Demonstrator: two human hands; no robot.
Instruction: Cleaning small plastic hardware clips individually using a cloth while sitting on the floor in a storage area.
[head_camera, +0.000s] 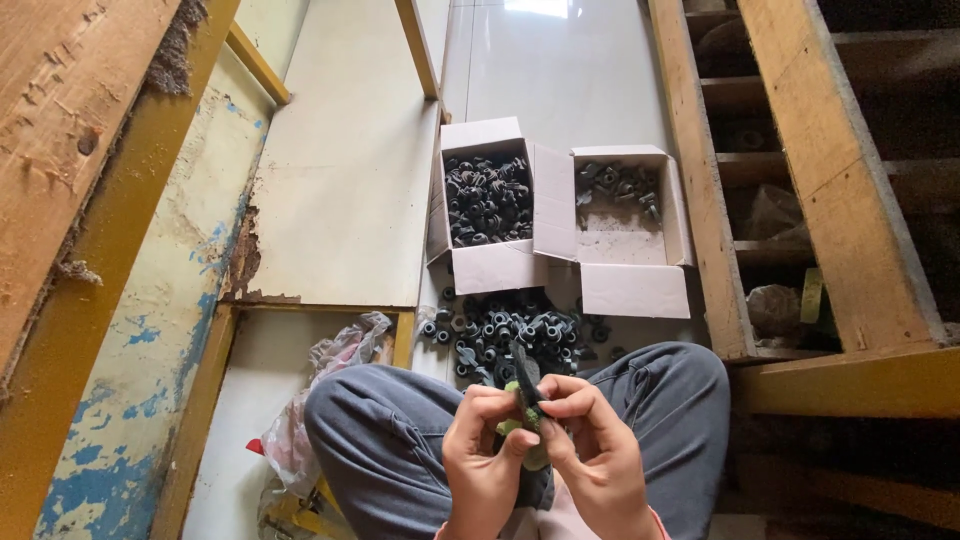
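My left hand and my right hand meet in front of my lap, above my grey trouser legs. Both pinch one small dark metal part with a greenish piece on it; the fingers hide most of it. Just beyond my knees a loose pile of dark nuts and bolts lies on the pale floor. Behind the pile stand two open cardboard boxes: the left box is full of the same dark parts, and the right box holds only some at its far end.
A worn wooden and yellow frame with flaking blue paint runs along the left. A wooden pallet-like rack stands at the right. A crumpled plastic bag lies by my left knee. Pale floor tiles stretch beyond the boxes.
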